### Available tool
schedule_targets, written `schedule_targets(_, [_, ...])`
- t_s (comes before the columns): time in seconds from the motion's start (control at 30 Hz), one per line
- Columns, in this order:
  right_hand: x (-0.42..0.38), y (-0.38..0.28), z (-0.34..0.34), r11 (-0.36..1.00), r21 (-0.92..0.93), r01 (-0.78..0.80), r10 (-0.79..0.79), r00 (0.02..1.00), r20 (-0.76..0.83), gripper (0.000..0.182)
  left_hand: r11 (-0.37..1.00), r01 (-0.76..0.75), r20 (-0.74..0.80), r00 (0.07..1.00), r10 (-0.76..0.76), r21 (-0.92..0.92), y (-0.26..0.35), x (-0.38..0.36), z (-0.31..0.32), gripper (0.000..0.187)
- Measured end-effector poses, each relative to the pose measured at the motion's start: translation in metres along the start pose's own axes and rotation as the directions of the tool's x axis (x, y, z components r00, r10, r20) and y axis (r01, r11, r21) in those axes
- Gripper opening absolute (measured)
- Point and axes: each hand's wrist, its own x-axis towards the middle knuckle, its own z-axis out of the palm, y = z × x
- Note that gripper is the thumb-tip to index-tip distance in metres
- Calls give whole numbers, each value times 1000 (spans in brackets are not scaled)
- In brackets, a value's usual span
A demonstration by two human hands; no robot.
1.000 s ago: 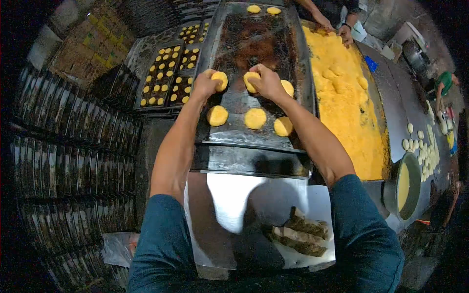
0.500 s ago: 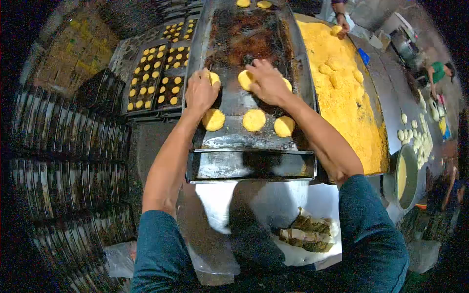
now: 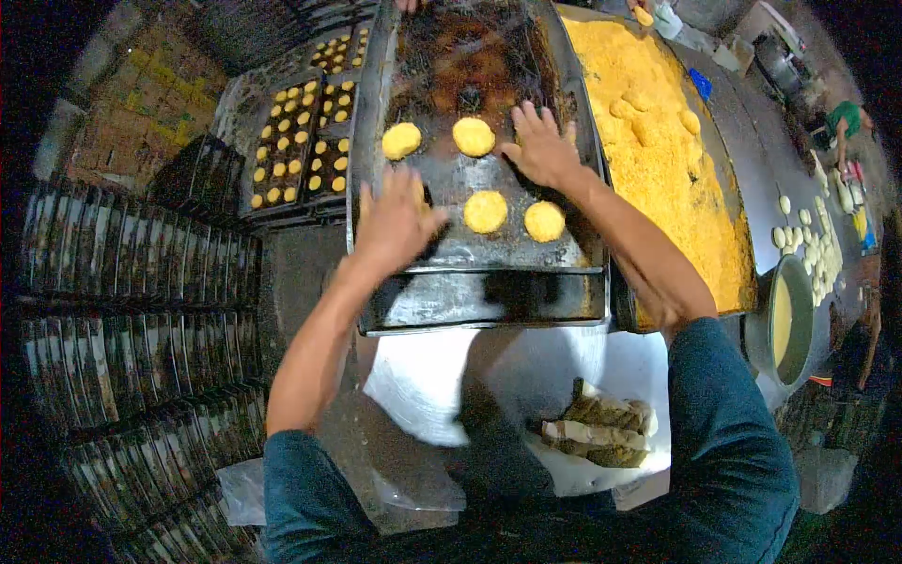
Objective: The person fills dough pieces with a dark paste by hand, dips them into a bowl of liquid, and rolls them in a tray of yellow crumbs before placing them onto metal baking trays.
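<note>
A dark metal tray [image 3: 451, 254] lies in front of me with several round yellow dough pieces [image 3: 485, 211] on its near half. My left hand [image 3: 399, 221], blurred by motion, has its fingers spread over the near-left piece, which it mostly covers. Above and beyond that hand, another yellow piece [image 3: 401, 141] lies uncovered. My right hand [image 3: 543, 146] is spread flat at the right side of the tray, over a piece that shows only at its edge. One more piece [image 3: 473, 136] sits between the hands, farther up.
Yellow crumbs [image 3: 648, 160] fill a long tray on the right. Beyond it are a metal bowl [image 3: 785, 315], pale dough pieces [image 3: 808, 240] and a person in green [image 3: 846, 122]. Filled trays [image 3: 282, 141] and stacked trays [image 3: 141, 244] stand left. A crumpled cloth [image 3: 601, 428] lies nearer me.
My left hand has moved nearer me, off the farther left piece and onto the near-left one. My right hand has shifted right, uncovering the middle piece. The other person's hand has moved up.
</note>
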Motion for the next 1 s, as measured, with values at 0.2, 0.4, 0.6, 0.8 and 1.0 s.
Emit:
schedule_targets(0.2, [2, -61, 31, 956, 49, 289, -265, 924, -276, 69, 993, -2, 326, 945, 40, -118, 0, -18, 18, 80])
schedule_targets(0.4, [-33, -27, -56, 881, 346, 322, -287, 946, -151, 49, 991, -55, -31, 998, 52, -120, 1, -37, 22, 65])
schedule_targets(0.6, [-179, 53, -112, 670, 724, 164, 139, 930, -339, 46, 927, -58, -125, 992, 12, -371, 2, -40, 16, 54])
schedule_targets(0.8, [-175, 255, -40, 763, 492, -420, 540, 832, -127, 46, 556, -22, -259, 900, -351, -831, 38, -46, 0, 44])
schedule_targets(1.0, [-61, 328, 16, 925, 230, -302, 380, 723, -577, 40, 613, -261, -347, 938, -24, -746, 190, -9, -32, 29])
